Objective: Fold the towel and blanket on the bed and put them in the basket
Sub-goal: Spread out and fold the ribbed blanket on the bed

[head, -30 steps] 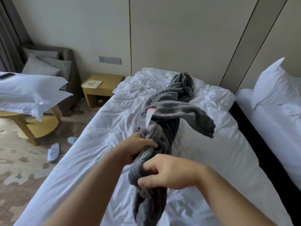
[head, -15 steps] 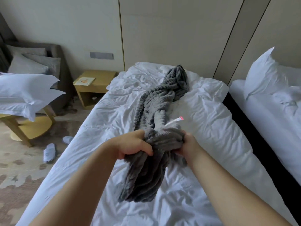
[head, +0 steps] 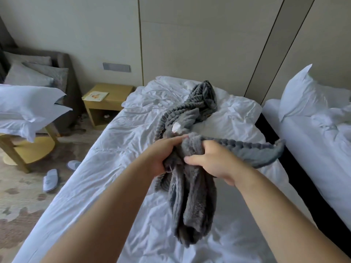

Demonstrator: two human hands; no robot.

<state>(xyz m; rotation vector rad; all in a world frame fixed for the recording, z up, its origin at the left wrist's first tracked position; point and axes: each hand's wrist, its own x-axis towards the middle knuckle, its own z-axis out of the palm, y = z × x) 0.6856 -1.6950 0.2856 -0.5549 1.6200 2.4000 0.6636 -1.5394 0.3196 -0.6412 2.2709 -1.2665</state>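
Observation:
A grey ribbed blanket (head: 191, 202) is bunched in both my hands above the white bed (head: 114, 168). My left hand (head: 165, 154) grips it at the left of the bunch and my right hand (head: 212, 162) grips it just to the right. One strip of the blanket stretches out to the right toward the gap between the beds, and another part trails back toward the head of the bed. A white label with a red edge (head: 176, 128) sticks up behind my left hand. No basket or separate towel is in view.
A second bed with a white pillow (head: 303, 95) stands to the right across a dark gap. A wooden nightstand (head: 106, 103), a grey armchair (head: 62, 73), a yellow round table piled with pillows (head: 28, 149) and slippers (head: 50, 179) are at left.
My right hand has taken a new hold close beside the left. A strip of the blanket now flings out to the right, and the bunch hangs lower.

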